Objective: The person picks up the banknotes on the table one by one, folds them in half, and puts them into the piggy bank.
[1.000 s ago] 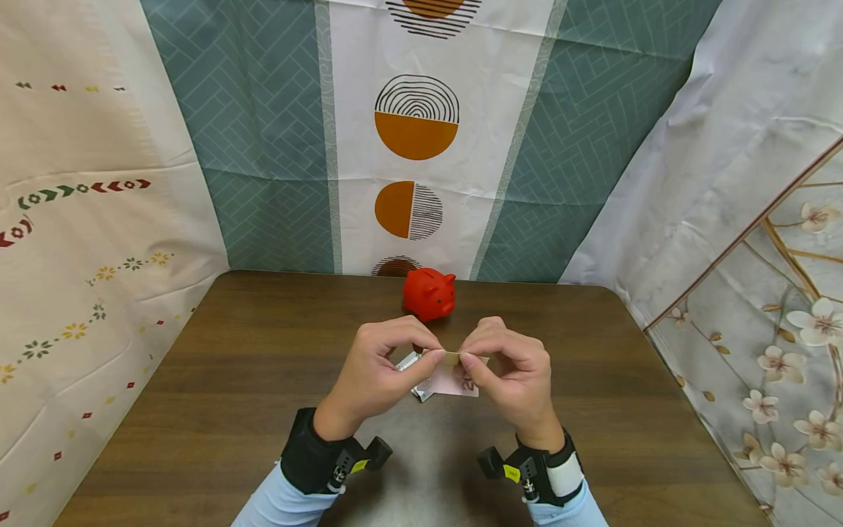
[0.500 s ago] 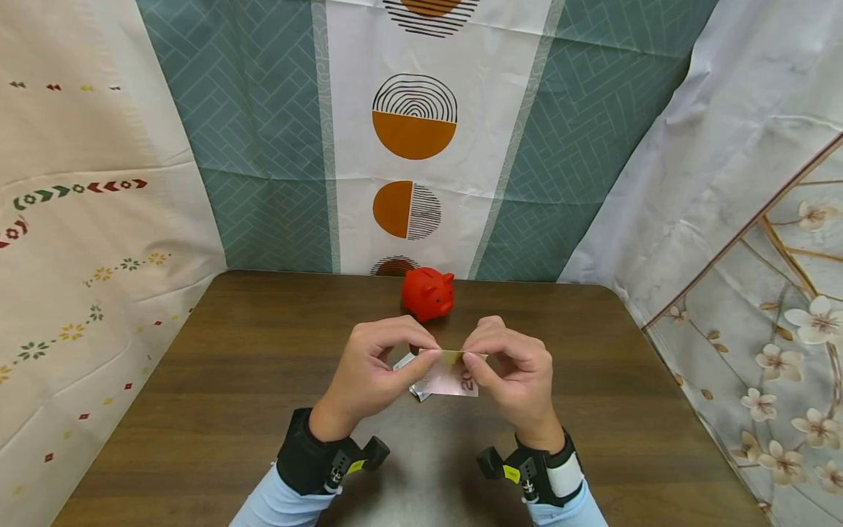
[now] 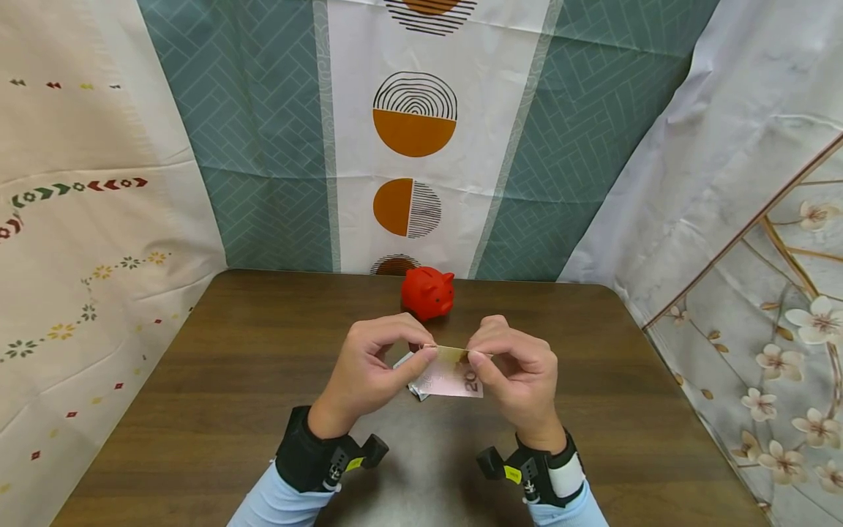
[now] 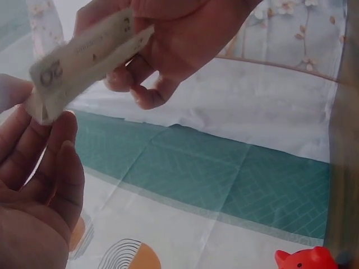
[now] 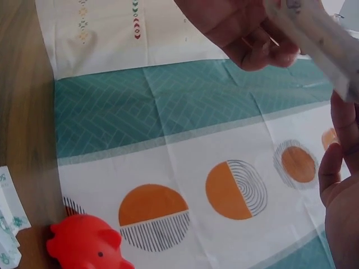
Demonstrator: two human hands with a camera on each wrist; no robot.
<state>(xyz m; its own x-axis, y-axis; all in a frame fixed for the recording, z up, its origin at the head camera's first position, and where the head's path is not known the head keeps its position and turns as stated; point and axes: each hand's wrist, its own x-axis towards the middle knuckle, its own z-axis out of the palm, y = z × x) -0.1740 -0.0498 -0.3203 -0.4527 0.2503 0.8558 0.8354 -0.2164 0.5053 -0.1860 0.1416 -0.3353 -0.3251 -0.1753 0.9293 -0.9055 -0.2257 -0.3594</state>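
Note:
A pinkish banknote (image 3: 444, 379) marked 20 is stretched between both hands above the table. My left hand (image 3: 372, 369) pinches its upper left corner between thumb and forefinger. The upper right corner is pinched the same way by my right hand (image 3: 522, 377). The left wrist view shows the folded banknote (image 4: 84, 64) as a narrow strip with two layers standing apart along one side. Beneath it on the table lies a folded white-and-green banknote (image 5: 10, 210), mostly covered by the hands and the pink one in the head view.
A red piggy bank (image 3: 428, 293) stands beyond the hands, near the back edge of the brown wooden table (image 3: 263, 351). Patterned cloths (image 3: 263, 146) hang behind the table and along both sides. Each wrist wears a black strap with a small camera.
My hands have drawn slightly apart, the right one shifting a little to the right. More of the pink banknote's upper edge and its printed number shows between the fingers.

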